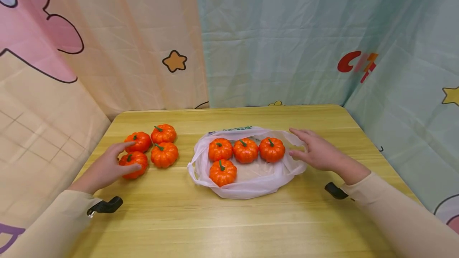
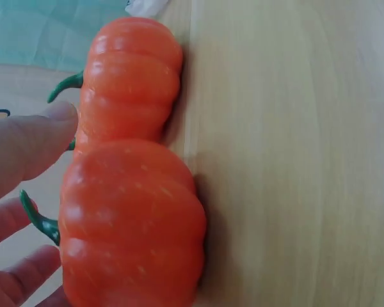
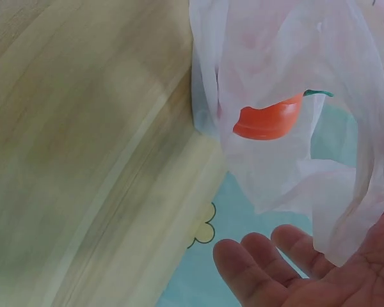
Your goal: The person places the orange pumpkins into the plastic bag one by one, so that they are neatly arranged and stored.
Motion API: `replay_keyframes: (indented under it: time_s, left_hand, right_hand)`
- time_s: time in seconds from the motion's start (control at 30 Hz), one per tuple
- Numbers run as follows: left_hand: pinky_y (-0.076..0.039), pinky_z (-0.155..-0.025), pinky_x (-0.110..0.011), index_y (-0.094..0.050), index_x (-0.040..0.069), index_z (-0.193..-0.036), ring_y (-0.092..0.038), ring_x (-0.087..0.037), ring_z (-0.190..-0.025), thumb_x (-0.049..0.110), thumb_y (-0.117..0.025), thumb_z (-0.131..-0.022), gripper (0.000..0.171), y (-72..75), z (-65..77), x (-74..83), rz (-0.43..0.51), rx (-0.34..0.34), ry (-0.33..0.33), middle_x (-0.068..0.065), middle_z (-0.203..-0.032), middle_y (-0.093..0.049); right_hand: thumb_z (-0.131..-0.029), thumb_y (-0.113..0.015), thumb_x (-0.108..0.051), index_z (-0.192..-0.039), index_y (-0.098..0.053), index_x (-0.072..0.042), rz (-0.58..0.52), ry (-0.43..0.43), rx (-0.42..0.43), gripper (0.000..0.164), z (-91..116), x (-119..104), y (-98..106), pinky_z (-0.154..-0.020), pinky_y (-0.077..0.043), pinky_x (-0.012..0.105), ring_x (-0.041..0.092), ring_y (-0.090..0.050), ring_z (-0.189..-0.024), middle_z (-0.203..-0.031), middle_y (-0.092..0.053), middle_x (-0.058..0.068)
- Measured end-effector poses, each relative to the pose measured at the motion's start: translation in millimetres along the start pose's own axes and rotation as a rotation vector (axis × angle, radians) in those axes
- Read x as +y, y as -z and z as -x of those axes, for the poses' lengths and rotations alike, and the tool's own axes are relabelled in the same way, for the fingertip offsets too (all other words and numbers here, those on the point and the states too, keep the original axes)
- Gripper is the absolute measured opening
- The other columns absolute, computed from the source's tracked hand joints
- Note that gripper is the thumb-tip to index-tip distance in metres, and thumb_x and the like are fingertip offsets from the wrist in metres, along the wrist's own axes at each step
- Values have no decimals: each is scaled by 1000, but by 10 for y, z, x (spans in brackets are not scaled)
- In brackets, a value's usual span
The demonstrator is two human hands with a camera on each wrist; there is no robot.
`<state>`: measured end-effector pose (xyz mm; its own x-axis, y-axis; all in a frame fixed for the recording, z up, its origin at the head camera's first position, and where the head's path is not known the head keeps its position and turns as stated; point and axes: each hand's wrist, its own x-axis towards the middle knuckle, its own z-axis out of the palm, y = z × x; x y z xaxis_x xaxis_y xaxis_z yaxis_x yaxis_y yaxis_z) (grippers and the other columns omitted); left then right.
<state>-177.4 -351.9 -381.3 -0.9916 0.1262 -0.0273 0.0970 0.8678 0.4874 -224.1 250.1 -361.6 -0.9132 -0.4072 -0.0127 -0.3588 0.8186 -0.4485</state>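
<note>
The left hand [image 1: 107, 166], loosely spread over the front-left glossy, ribbed orange pumpkin [image 1: 138, 159] well left of the thin white plastic bag [image 1: 247, 192], should cup that pumpkin's sides, while the relaxed, empty right hand [image 1: 319, 150] could steady the bag.

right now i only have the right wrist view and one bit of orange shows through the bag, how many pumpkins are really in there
Observer: The head view shows four pumpkins inside the white plastic bag.
Operator: any outside it
Observer: Yes, four more pumpkins sit on the table, to the person's left of the bag.
Operator: is anything near those
Observer: The left hand is at the two leftmost of them, its fingers not closed round either; whether they touch I can't tell.
</note>
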Motion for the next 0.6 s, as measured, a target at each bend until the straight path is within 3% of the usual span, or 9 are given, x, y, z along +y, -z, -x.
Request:
replay_keyframes:
  time_s: [0.23, 0.6]
  left_hand:
    - [-40, -105, -73, -40, -3, -157, -44, -62, -134, 46, -79, -93, 89, -15, 31, -136, 31, -26, 19, -40, -155, -36]
    - [-40, -105, -72, -42, 0, -157, -43, -61, -136, 48, -76, -95, 85, -33, 51, -195, 95, -66, 59, -40, -156, -39]
  right_hand:
    - [-102, -71, -31, -164, -32, -2, 7, -5, -32, 79, -1, 36, -22, -117, -36, 70, 55, -39, -145, -161, -38, 34]
    - [-102, -69, -27, -163, -33, 0, 12, 23, -60, 76, -8, 89, -68, -116, -40, 66, 50, -48, -142, -160, -42, 32]
